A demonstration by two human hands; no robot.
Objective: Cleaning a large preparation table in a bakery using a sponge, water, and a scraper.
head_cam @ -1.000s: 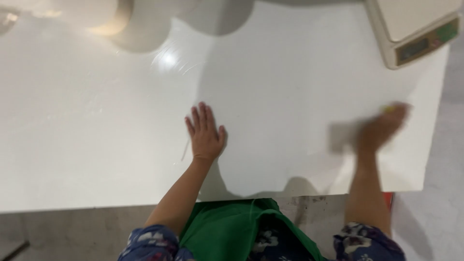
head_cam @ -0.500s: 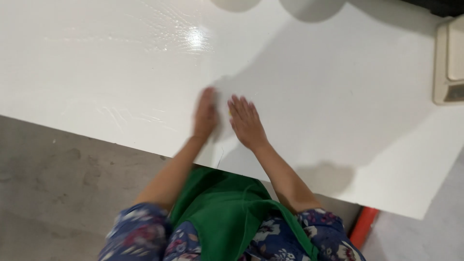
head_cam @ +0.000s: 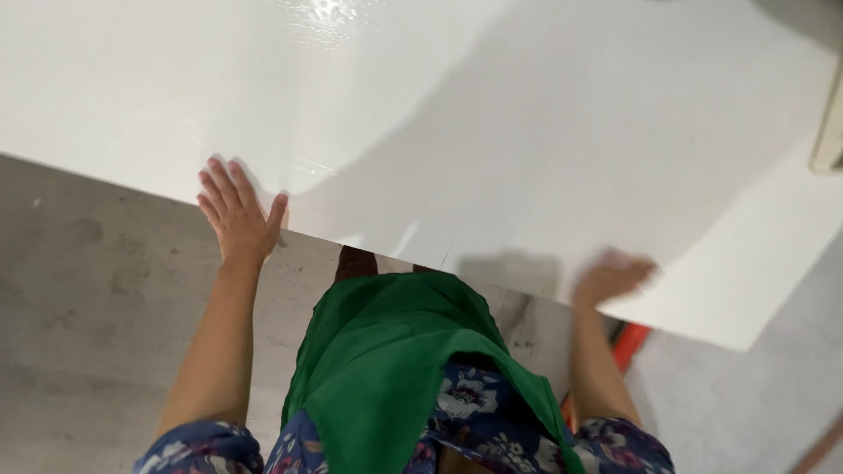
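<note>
A glossy white table top (head_cam: 492, 132) fills the upper part of the head view. My left hand (head_cam: 235, 213) lies flat at its near edge, fingers spread, holding nothing. Further right along the same edge is my right hand (head_cam: 612, 276), blurred, resting at the rim; its fingers look loosely curled and I see nothing in it. A green cloth (head_cam: 395, 369) hangs down my front over a blue flowered garment.
A beige box-like device (head_cam: 830, 132) sits at the table's right edge, mostly cut off. Below the table lies grey concrete floor (head_cam: 97, 298). Something red (head_cam: 629, 344) shows under the table by my right forearm.
My two hands, side by side half a second ago, have moved apart to the left and right along the near edge. The view has shifted, showing more floor.
</note>
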